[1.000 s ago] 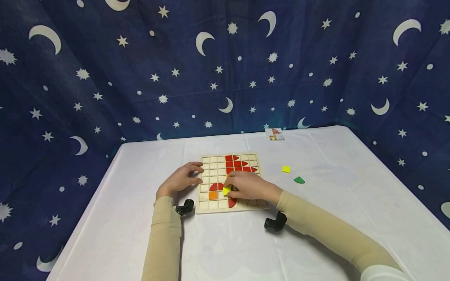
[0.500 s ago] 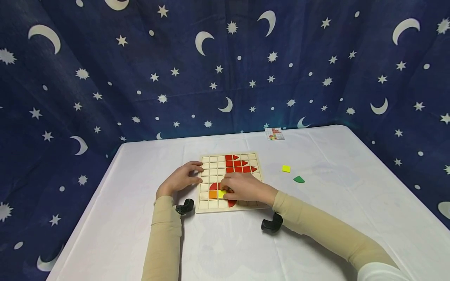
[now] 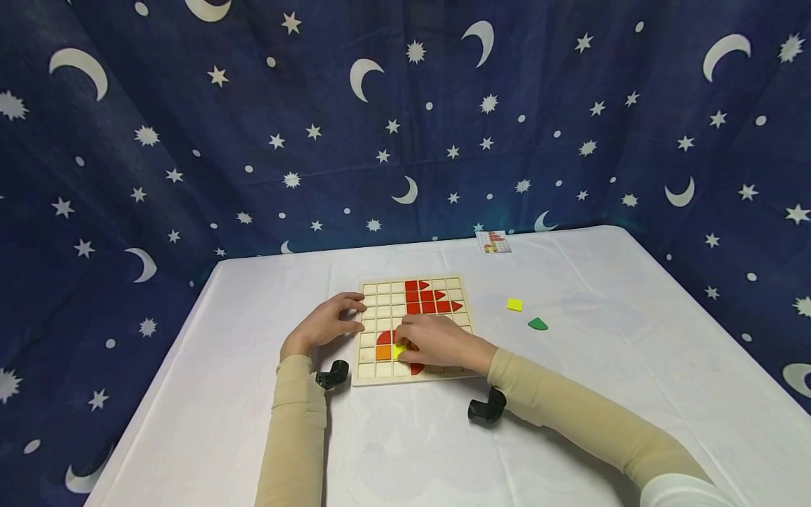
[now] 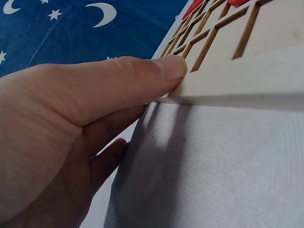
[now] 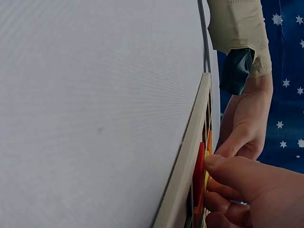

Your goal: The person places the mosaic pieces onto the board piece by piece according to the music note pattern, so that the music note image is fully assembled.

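A wooden grid board (image 3: 382, 310) lies on the table with red, orange and yellow tiles set in it. My right hand (image 3: 443, 343) reaches over its lower half, thumb and fingertips at a yellow square tile (image 3: 398, 351) beside an orange square tile (image 3: 383, 352). The right wrist view has the thumb on the yellow tile's edge (image 5: 207, 176), behind a red tile (image 5: 199, 166). My left hand (image 3: 323, 325) rests along the board's left side. In the left wrist view its extended thumb (image 4: 142, 73) touches the board's rim (image 4: 237, 90). Under my right hand some cells are hidden.
To the right of the board lie a loose yellow square tile (image 3: 514, 305) and a green quarter-circle tile (image 3: 538, 324). A pattern card (image 3: 493, 242) sits at the table's far edge. White cloth (image 3: 405, 443) covers the table, and a blue moon-and-star curtain (image 3: 317, 105) hangs behind.
My right hand has moved slightly left and lowered the yellow tile from above the board into the cell beside the orange tile. The left hand stays in place.
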{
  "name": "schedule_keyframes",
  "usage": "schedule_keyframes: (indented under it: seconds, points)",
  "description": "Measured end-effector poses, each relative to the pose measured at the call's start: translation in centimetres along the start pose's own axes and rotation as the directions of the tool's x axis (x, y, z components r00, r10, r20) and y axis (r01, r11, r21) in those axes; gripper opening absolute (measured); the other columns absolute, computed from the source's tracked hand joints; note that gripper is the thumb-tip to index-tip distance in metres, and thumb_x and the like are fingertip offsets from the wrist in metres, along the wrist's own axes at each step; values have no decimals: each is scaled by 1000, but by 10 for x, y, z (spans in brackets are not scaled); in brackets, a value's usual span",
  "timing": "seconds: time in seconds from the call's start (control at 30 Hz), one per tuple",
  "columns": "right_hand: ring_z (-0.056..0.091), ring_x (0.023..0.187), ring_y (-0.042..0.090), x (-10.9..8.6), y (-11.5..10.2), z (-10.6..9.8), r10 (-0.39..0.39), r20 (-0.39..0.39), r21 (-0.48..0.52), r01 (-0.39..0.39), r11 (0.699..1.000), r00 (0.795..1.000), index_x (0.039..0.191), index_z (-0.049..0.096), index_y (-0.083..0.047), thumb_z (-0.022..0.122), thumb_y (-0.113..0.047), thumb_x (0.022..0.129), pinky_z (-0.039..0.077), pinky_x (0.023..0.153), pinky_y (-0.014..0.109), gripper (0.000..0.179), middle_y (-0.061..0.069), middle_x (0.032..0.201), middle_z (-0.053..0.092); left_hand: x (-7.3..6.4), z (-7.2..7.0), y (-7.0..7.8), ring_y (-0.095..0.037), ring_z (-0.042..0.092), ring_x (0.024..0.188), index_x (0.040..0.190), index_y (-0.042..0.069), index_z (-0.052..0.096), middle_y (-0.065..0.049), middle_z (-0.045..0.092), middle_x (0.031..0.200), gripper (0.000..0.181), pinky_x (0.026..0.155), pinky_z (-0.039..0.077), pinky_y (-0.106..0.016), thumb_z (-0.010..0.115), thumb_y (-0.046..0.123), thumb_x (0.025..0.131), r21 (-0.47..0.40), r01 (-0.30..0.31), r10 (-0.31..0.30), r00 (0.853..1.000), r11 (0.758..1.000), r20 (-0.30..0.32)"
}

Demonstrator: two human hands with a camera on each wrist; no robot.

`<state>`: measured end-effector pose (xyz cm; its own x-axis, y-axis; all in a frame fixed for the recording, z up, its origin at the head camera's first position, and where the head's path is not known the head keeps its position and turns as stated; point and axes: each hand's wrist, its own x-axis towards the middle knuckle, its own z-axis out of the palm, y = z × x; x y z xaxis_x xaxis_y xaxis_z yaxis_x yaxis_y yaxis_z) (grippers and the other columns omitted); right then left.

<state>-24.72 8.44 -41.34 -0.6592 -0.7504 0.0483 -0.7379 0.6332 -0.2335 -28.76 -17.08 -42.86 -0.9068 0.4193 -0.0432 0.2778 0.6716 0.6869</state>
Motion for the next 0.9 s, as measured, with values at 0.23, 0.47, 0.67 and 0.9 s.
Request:
schedule_keyframes:
  seconds: [0.23,0.47,0.67,0.9]
  points:
    - [56,79,7,-10,12,-4,50,-61,42,-48,998,997,102,72,-16,70,-31,89,51,69,23,20,-6,95,61,0,0,-3,-31,33,141,125,2,64,-10,44,149,40,117,25,-47,72,15,87,10,-7,7,1000,1000,-3]
    - [56,82,13,-51,56,-23,228,-113,66,-222,973,967,102,72,-10,69,-21,90,52,75,33,16,-1,95,63,-1,1,-2,-31,33,141,125,2,64,-10,44,149,40,116,25,-47,73,13,87,-4,-9,9,1000,1000,-4]
    - [57,83,19,-100,95,-45,427,-16,8,-427,904,904,106,68,-3,74,-15,86,52,75,42,24,7,95,61,0,1,-2,-31,34,141,125,3,64,-10,44,149,40,116,26,-48,73,13,87,-5,-7,7,1000,1000,-2]
    - [54,83,22,-134,114,-60,504,139,8,-510,860,852,111,61,1,73,-10,84,51,78,45,31,11,98,54,0,1,-2,-30,33,141,126,3,64,-9,43,149,41,116,25,-47,73,14,87,0,0,0,1000,1000,-1]
